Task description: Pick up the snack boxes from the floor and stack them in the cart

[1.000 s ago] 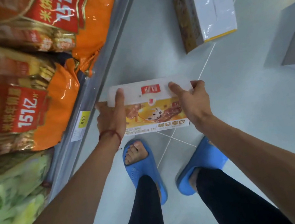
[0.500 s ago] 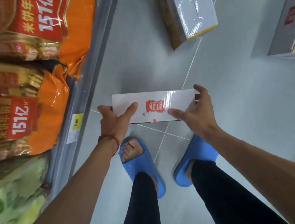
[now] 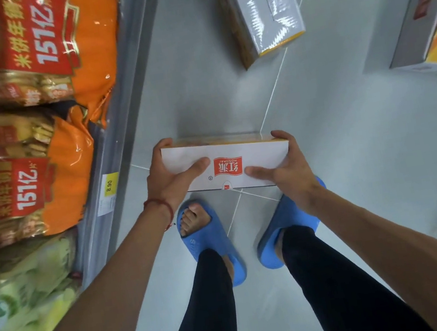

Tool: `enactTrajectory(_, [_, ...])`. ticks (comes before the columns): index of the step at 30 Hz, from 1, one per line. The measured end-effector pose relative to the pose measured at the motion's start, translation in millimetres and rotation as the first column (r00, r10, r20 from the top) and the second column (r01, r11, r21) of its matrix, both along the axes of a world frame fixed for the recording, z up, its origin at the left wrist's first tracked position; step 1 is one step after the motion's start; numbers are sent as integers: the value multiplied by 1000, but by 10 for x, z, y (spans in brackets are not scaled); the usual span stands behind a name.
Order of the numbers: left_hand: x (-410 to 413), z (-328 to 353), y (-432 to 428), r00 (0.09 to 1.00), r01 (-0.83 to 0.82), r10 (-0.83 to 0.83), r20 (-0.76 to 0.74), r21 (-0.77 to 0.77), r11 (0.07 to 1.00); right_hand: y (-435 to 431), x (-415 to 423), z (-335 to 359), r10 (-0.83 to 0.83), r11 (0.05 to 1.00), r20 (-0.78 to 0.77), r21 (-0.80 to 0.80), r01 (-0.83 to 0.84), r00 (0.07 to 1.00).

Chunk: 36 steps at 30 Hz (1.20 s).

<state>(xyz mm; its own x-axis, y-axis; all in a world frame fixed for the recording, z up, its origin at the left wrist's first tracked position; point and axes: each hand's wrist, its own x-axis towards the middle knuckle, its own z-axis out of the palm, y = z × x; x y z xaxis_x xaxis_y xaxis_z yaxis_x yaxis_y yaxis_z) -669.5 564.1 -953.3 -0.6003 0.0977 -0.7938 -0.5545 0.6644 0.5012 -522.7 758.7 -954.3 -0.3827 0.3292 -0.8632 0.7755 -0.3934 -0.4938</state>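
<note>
A pale grey tiled floor (image 3: 357, 171) runs beside a metal shelf (image 3: 128, 116) of orange snack bags (image 3: 67, 167). The white rectangular cardboard snack box with a red logo (image 3: 229, 167) is held clear of the floor, above two blue slippers (image 3: 210, 242). The left hand (image 3: 169, 179) and right hand (image 3: 284, 167) each clasp one end, each grip closed on the box. Beyond it lies a film-wrapped white box (image 3: 262, 4); far to its right lies a grey-and-yellow box (image 3: 423, 15).

I log grey tiled floor (image 3: 357, 171): first snack box (image 3: 265, 4) ahead, second snack box (image 3: 412, 17) far right, well apart; blue slippers (image 3: 203, 240) planted.
</note>
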Motion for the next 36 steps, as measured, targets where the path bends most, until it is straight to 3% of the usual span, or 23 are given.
enactTrajectory(7, [73,954,388,997,73,-72,-19,14,997,235,177,1037,-110,994,-14,7,110,994])
enactTrajectory(21, [336,3616,1323,954,287,-282,-98,44,957,880,716,3706,-336,940,-132,9,340,932])
enactTrajectory(30, [530,4734,1435,882,469,-460,-104,84,879,458,1230,4884,-542,826,-162,80,558,825])
enactTrajectory(36, [681,5203,1335,742,668,-654,-150,81,740,-131,1518,5397,-695,698,-170,74,713,698])
